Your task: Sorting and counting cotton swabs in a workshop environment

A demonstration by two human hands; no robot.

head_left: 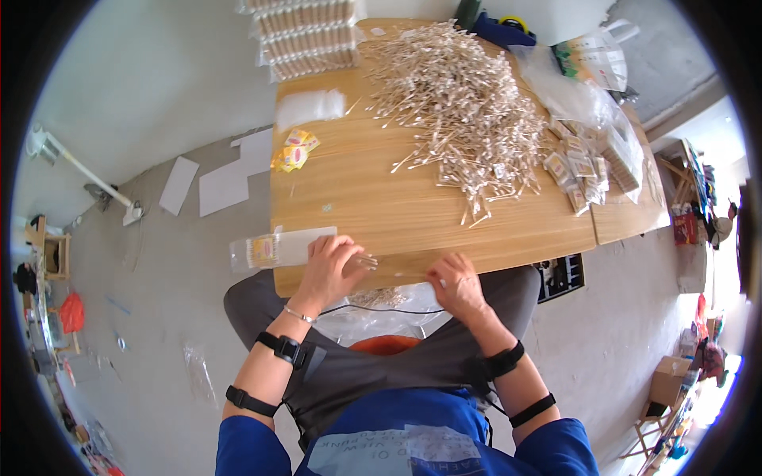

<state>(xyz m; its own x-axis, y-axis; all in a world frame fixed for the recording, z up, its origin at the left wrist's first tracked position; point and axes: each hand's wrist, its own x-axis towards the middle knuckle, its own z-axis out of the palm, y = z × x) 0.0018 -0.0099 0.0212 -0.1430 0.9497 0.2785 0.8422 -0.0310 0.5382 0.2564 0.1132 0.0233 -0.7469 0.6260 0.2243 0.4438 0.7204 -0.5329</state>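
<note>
My left hand (327, 271) is at the table's near edge with its fingers closed on a few cotton swabs (365, 260), whose tips stick out to the right. My right hand (458, 285) is a short way to the right at the same edge. Its fingers are curled together, and whatever is in them is too small to make out. Beside my left hand lies a white card (300, 244). Left of it, a clear packet (262, 251) with swabs and a yellow label reaches over the table's left edge. A large heap of loose swabs (464, 103) covers the far middle.
Yellow labels (295, 151) and clear sleeves (311, 108) lie at the left of the table (357, 182). Packed swabs (308, 40) are stacked behind. Small filled packets (578, 168) and a plastic bag (623, 151) sit right, with a blue tape dispenser (504, 32) at the back.
</note>
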